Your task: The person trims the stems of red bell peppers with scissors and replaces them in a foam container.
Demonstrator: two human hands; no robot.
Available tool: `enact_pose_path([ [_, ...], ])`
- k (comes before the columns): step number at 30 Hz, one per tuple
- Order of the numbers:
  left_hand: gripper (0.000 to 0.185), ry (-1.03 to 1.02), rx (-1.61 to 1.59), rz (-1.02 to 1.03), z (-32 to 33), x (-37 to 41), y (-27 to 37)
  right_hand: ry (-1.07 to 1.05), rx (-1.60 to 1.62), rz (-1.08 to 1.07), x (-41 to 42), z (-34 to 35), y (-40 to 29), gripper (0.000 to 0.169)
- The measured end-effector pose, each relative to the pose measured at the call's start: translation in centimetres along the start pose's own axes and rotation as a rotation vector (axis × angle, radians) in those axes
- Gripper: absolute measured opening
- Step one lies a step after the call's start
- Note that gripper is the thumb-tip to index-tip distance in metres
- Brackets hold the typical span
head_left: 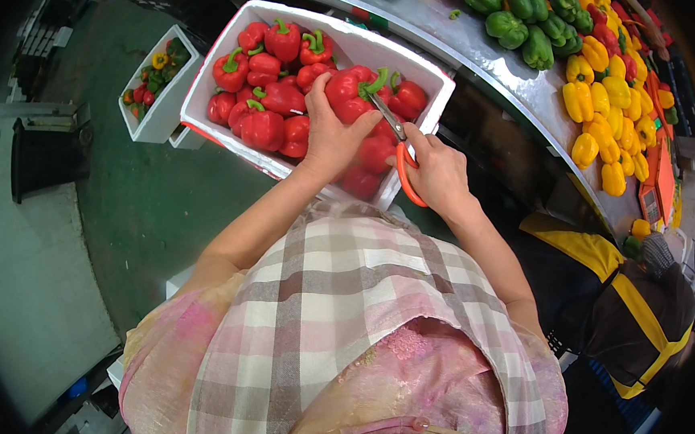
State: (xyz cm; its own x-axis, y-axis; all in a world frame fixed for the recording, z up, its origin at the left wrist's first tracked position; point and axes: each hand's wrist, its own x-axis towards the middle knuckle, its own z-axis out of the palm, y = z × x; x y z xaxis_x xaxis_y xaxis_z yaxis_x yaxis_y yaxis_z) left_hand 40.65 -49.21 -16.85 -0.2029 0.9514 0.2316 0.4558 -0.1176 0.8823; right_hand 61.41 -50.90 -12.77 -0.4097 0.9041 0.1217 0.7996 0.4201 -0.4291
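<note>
A white foam box (433,78) holds several red bell peppers (263,129), most with green stems. My left hand (334,134) grips one large red bell pepper (347,90) above the others, towards the box's right half. In my right hand (438,169) is a pair of scissors (407,185) with orange handles. Its metal blades point up and left and meet the green stem (375,83) of the held pepper. Whether the blades have cut into the stem cannot be told. Part of the right-hand fingers is hidden behind the handle.
Beyond the box runs a metal counter (496,76) with green peppers (506,28) and yellow peppers (601,132). A smaller white box (168,104) of mixed peppers stands on the green floor at left. At right, a co-worker in a black and yellow apron (637,304) stands close by.
</note>
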Motion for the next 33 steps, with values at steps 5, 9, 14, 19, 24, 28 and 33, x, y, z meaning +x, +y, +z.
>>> enact_pose_path([
  [5,0.099,-0.002,0.022,-0.104,-0.9,-0.3,-0.7,-0.028,0.028,-0.1,0.9,1.4,1.2,0.027],
  [9,0.095,-0.005,-0.141,-0.263,-2.0,0.3,-1.6,-0.06,0.353,0.04,1.0,1.4,1.6,0.035],
  [14,0.098,-0.078,-0.137,-0.085,-2.6,1.0,0.3,-0.166,1.65,0.458,1.6,1.7,3.3,0.059],
  [19,0.097,-0.407,-0.332,0.084,-1.3,1.0,5.3,-0.094,2.081,0.463,2.6,2.2,3.3,0.065],
  [24,0.069,-0.427,-0.456,0.038,-1.6,2.2,3.6,0.046,2.175,0.373,0.3,3.7,7.6,0.057],
  [28,0.043,-0.477,-0.437,-0.024,-1.3,1.3,1.4,0.242,2.176,0.223,0.9,1.2,12.8,0.056],
  [33,0.028,-0.478,-0.501,-0.16,-0.8,0.9,0.3,0.688,1.757,0.021,7.3,-10.7,19.7,0.054],
])
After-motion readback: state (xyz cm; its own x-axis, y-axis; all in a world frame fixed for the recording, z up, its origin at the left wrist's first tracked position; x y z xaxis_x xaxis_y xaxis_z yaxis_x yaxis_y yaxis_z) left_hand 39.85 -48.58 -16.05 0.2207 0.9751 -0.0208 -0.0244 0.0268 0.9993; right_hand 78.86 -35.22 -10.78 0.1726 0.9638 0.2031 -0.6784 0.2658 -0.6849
